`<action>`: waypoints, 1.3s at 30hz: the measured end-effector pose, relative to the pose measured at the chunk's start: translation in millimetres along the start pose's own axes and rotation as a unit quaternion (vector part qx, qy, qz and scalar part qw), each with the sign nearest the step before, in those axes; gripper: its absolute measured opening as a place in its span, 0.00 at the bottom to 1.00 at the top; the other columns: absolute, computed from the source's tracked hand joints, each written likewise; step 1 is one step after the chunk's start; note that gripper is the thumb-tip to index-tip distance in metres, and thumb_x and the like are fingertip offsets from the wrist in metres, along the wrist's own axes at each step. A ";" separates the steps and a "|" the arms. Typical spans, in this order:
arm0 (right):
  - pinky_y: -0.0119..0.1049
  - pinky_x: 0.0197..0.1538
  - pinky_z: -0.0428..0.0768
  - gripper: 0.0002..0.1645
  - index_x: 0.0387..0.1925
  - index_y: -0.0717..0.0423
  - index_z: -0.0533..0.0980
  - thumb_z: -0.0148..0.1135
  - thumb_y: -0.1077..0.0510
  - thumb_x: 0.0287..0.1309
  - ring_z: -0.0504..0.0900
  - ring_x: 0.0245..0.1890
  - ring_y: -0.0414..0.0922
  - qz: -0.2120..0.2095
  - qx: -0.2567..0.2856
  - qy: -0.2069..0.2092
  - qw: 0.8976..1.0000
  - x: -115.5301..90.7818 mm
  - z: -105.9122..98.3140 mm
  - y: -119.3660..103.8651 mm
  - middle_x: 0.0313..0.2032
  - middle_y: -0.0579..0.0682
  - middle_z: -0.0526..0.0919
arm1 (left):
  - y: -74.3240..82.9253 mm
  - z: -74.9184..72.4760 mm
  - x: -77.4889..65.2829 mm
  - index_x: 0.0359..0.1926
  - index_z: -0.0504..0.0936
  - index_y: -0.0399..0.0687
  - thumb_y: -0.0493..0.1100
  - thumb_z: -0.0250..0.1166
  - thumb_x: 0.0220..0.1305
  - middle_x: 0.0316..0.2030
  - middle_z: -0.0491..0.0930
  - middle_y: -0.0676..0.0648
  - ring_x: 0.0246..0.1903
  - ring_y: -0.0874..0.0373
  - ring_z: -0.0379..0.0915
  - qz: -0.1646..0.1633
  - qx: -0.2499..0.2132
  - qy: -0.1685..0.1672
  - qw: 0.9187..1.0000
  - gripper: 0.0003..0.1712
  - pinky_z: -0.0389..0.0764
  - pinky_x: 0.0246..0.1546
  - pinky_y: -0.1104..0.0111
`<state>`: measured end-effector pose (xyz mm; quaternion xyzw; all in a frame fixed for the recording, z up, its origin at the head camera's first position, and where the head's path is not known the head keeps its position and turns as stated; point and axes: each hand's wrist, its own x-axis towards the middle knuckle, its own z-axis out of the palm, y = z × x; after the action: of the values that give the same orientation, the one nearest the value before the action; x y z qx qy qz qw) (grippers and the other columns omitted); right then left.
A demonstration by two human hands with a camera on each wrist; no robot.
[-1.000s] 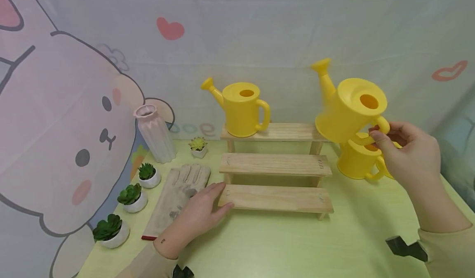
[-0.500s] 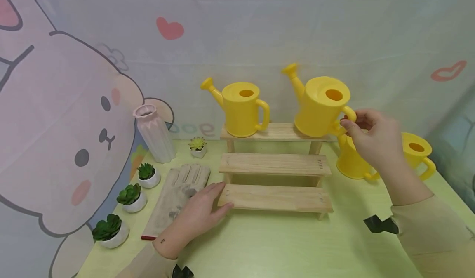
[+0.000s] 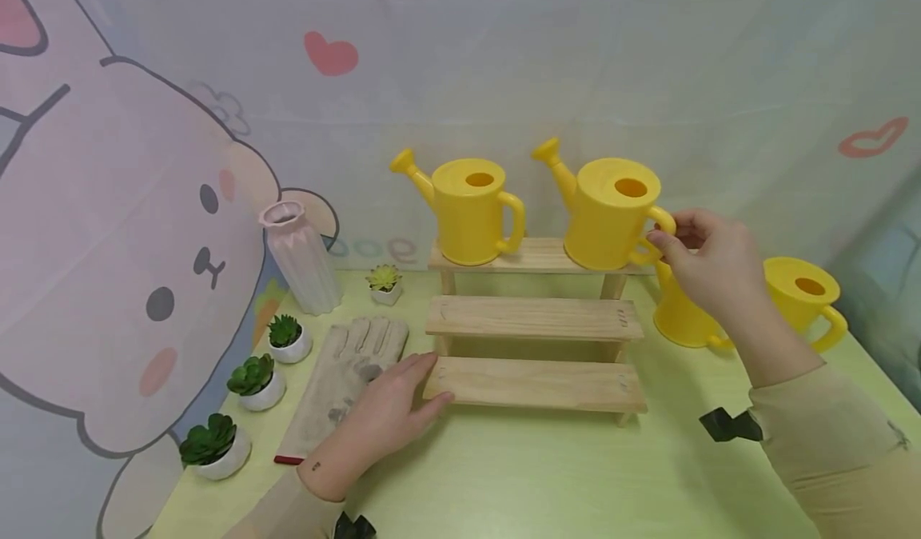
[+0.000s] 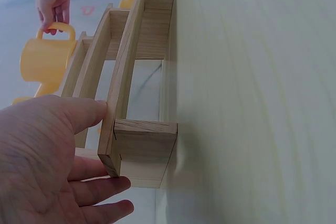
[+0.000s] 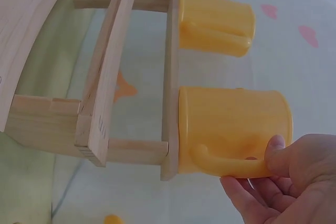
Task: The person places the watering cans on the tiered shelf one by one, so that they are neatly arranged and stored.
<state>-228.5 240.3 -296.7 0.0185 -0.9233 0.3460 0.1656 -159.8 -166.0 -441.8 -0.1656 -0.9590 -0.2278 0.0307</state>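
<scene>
My right hand pinches the upper handle of a yellow watering can. The can stands upright on the right part of the top step, its base against the board in the right wrist view. Left of it, a second yellow watering can stands on the same step with its spout to the left. My left hand holds the left end of the bottom step of the three-step wooden shelf. In the left wrist view, the thumb of this hand touches the board and the other fingers lie around its end.
Two more yellow watering cans stand right of the shelf, one partly behind my right hand. Leftward lie a work glove, a pink vase, a small pale succulent and several green potted succulents. A printed cloth hangs behind.
My right hand has carried the watering can left and down onto the top step, and its tilt has levelled out. My left hand has stayed at the shelf end.
</scene>
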 end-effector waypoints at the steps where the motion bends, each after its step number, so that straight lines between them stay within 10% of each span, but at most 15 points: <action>1: 0.17 0.31 0.78 0.35 0.59 0.55 0.78 0.57 0.32 0.68 0.89 0.44 0.53 0.000 0.001 -0.001 1.000 0.2 0.3 -0.1 0.51 0.57 0.87 | -0.1 0.0 0.0 0.74 0.68 0.44 0.65 0.62 0.70 0.71 0.72 0.37 0.71 0.41 0.68 0.000 -0.001 0.000 1.000 0.42 0.72 0.71 0.47; 11: 0.19 0.31 0.80 0.42 0.63 0.54 0.77 0.55 0.27 0.64 0.79 0.28 0.20 0.017 0.014 0.001 1.000 3.2 2.1 -0.3 0.52 0.57 0.87 | -0.6 0.1 1.3 0.74 0.69 0.43 0.65 0.62 0.70 0.71 0.72 0.37 0.71 0.42 0.69 0.005 -0.002 -0.002 1.000 0.42 0.72 0.71 0.48; 20: 0.16 0.32 0.75 0.42 0.64 0.52 0.77 0.54 0.26 0.64 0.85 0.51 0.52 0.016 0.023 0.017 0.999 3.7 6.3 1.3 0.53 0.57 0.87 | -2.0 1.7 1.7 0.74 0.68 0.43 0.65 0.62 0.70 0.71 0.72 0.37 0.71 0.42 0.69 0.006 0.001 0.002 1.000 0.43 0.72 0.71 0.48; 39: 0.16 0.42 0.74 0.41 0.68 0.45 0.72 0.55 0.26 0.65 0.81 0.57 0.48 0.035 0.071 0.038 0.996 -8.9 7.6 12.5 0.61 0.52 0.82 | -2.8 3.1 1.7 0.74 0.69 0.42 0.64 0.62 0.70 0.70 0.73 0.38 0.70 0.43 0.70 0.011 -0.001 0.007 1.000 0.42 0.73 0.70 0.49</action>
<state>-224.2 244.2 -312.8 -0.0155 -0.8894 0.4168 0.1871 -162.2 -166.4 -445.5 -0.1746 -0.9566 -0.2297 0.0398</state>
